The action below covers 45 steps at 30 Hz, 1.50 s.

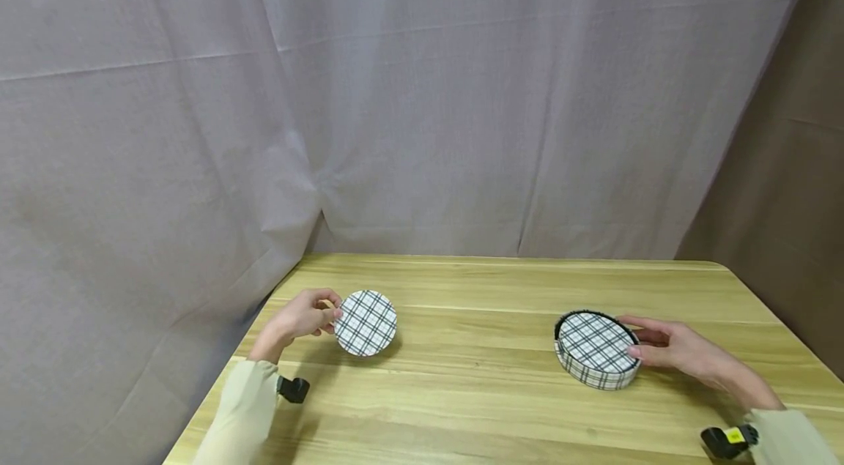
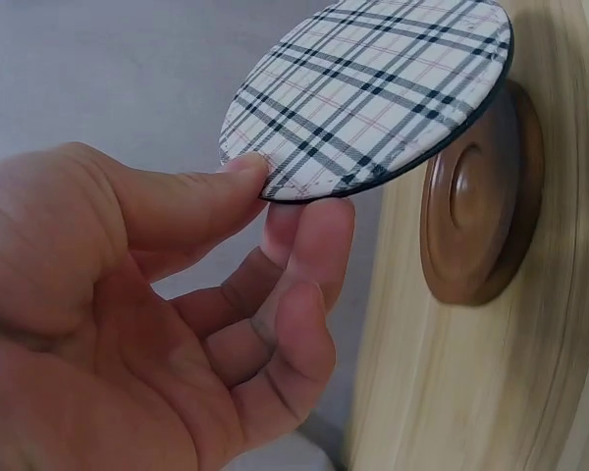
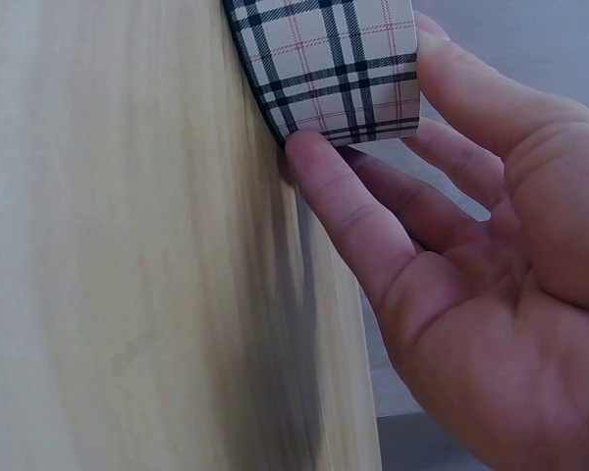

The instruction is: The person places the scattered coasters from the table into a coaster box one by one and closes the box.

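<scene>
My left hand (image 1: 306,317) pinches a round plaid coaster (image 1: 365,324) by its edge, thumb on top and fingertips beneath. In the left wrist view the coaster (image 2: 373,93) is held tilted above a round brown wooden disc (image 2: 468,206) with a ringed face; the head view hides this disc behind the coaster. At the right, my right hand (image 1: 679,349) grips a round plaid coaster holder (image 1: 596,378) by its side, with the thumb at the rim. A matching plaid disc (image 1: 593,340) lies inside the holder. The right wrist view shows fingers against the holder's plaid wall (image 3: 339,74).
Both hands are over a light wood-grain table (image 1: 475,392). Grey curtain cloth (image 1: 422,121) hangs behind its far edge and along the left, with a darker brown cloth (image 1: 778,179) at the right. A black wrist camera (image 1: 293,389) sits on the left wrist.
</scene>
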Available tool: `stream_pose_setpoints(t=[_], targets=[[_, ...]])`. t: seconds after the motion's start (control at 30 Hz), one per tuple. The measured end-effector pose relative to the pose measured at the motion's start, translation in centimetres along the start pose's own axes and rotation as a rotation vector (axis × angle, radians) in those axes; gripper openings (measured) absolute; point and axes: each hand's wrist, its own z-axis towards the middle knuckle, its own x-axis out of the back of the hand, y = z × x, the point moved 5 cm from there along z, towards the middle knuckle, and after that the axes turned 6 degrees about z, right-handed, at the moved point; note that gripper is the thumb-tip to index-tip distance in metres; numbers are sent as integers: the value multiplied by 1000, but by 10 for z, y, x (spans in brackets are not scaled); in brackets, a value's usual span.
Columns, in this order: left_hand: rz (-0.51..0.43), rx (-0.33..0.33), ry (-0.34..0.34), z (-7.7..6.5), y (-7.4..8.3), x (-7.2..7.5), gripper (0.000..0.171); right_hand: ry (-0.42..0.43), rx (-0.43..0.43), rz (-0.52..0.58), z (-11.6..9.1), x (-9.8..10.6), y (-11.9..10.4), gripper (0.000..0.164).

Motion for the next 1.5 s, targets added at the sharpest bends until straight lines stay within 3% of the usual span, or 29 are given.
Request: stream_pose_setpoints(t=[0.2, 0.57, 0.9, 1.2, 1.5], targets=[[-13, -16, -12, 5, 9, -11, 9, -3, -2, 10, 0, 0, 3, 62], [-116, -39, -59, 20, 23, -34, 11, -1, 1, 8, 0, 1, 2, 62], [-118, -53, -64, 41, 56, -53, 11, 19, -22, -17, 0, 2, 2, 62], [-148, -80, -91, 58, 87, -89, 15, 15, -12, -23, 0, 1, 2, 61], [-227, -112, -96, 70, 107, -129, 18, 13, 3, -26, -1, 0, -1, 60]])
